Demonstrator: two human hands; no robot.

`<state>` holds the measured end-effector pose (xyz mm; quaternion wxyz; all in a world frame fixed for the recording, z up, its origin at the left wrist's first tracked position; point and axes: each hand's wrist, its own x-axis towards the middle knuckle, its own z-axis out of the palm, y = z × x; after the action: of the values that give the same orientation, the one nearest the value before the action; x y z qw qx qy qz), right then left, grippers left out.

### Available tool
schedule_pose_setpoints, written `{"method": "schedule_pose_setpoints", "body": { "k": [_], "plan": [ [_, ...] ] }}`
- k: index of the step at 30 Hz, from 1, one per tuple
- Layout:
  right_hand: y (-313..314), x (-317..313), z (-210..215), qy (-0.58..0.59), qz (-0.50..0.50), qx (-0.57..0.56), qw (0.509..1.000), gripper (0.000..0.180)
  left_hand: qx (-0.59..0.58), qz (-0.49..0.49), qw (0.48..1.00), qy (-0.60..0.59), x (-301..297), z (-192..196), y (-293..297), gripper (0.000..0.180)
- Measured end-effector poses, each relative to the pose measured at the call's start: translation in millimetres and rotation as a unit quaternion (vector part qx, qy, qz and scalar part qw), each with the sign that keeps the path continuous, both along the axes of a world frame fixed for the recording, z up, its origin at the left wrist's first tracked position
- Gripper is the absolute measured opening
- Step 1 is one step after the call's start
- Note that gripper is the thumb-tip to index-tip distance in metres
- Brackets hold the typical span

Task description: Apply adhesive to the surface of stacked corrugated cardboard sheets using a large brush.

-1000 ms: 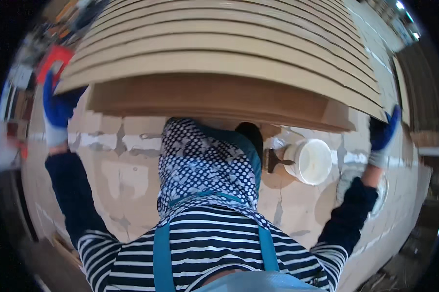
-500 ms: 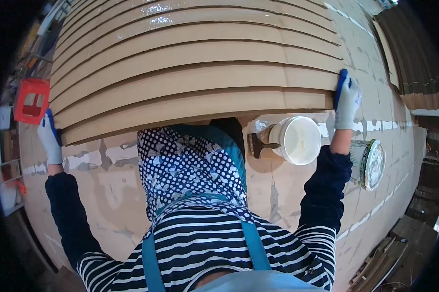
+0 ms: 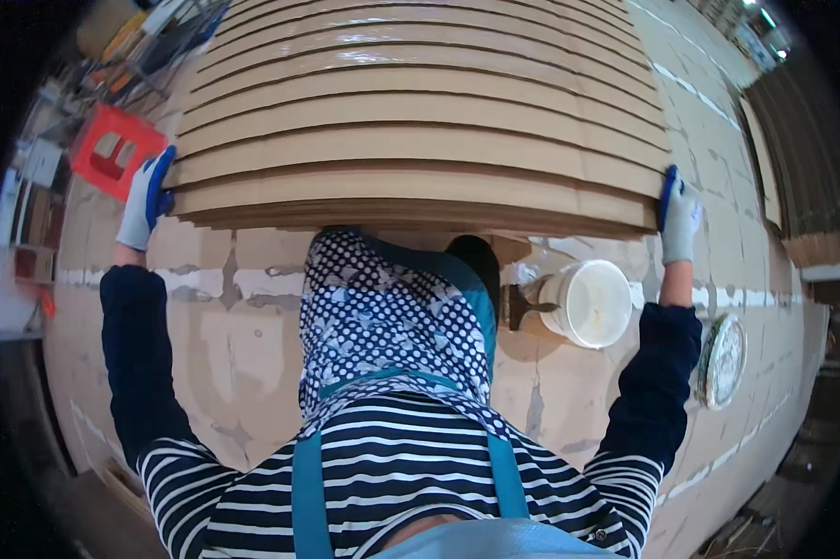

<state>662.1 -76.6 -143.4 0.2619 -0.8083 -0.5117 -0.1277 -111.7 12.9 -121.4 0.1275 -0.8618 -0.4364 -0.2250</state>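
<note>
A wide stack of brown cardboard sheets (image 3: pixel 420 142) lies in front of me, fanned so that each sheet's near edge shows as a long strip. Shiny wet-looking or glossy patches run across its middle. My left hand (image 3: pixel 147 197), in a white glove with a blue palm, grips the left end near the front edge. At the right end my right hand (image 3: pixel 681 214), gloved alike, holds the front sheets with its fingers against their side. Several sheet edges show layered under the front strip.
A white bucket (image 3: pixel 595 305) stands near my right forearm, with a wide brush (image 3: pixel 522 306) leaning beside it. Further right is a round tub (image 3: pixel 724 361) with a smeared lid. A red plastic stool (image 3: pixel 115 151) is beyond my left hand. Cardboard stacks (image 3: pixel 797 149) stand far right.
My left hand has moved up and inward with the stack's left end, and my right hand sits slightly lower. The front edge now lies more level, showing several layers. The whole view has shifted.
</note>
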Motion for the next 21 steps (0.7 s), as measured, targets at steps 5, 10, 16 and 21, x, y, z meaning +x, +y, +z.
{"method": "schedule_pose_setpoints", "body": {
  "k": [5,10,16,21],
  "plan": [
    [0,5,-5,0.028,0.001,0.0,1.0,0.041,-0.038,0.089,0.947,-0.308,40,-14,-10,0.024],
    [5,14,-6,0.099,-0.043,-0.005,0.994,0.042,-0.014,0.276,0.887,-0.371,82,-21,-7,0.017],
    [2,0,-3,-0.026,-0.052,-0.05,0.997,0.048,-0.086,0.355,0.877,-0.312,77,-14,-6,0.022],
    [0,-8,32,-0.082,0.005,-0.099,0.992,0.052,0.027,0.39,0.915,-0.1,61,3,-8,0.028]
  ]
}}
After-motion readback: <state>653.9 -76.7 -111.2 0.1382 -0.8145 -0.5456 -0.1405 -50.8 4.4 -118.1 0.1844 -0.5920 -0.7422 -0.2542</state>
